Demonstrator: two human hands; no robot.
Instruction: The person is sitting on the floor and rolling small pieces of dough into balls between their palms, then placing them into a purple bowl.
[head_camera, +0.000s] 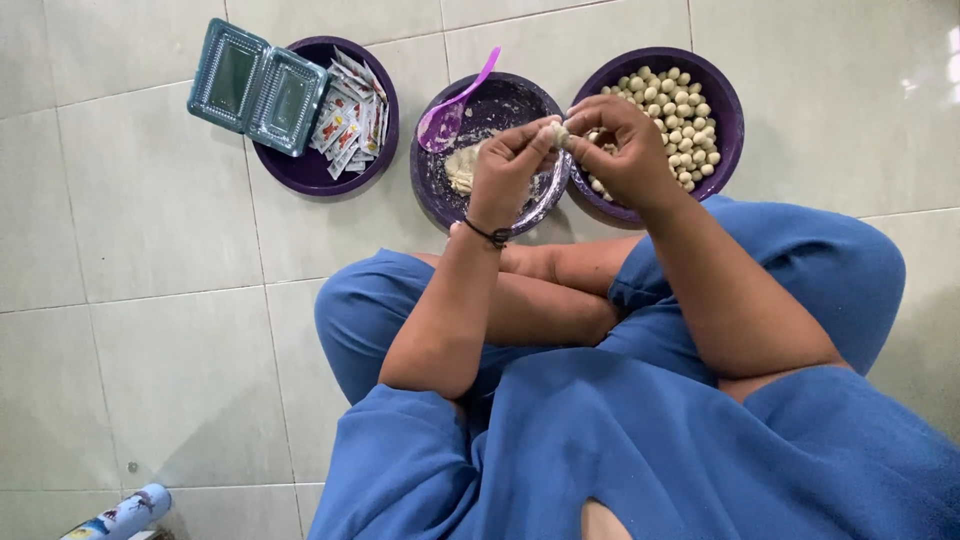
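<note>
We are shaping a dough ball (560, 133), pinched between left hand (507, 170) and right hand (622, 143), upper centre; next, a gentle drop into the right bowl (730, 105).

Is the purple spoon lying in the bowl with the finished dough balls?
No, the purple spoon rests in the middle bowl with the leftover dough, while the dough balls fill the right bowl.

Left hand (508, 160) and right hand (622, 140) pinch 1 dough ball (560, 133) above 2 purple bowls (520, 205).
</note>
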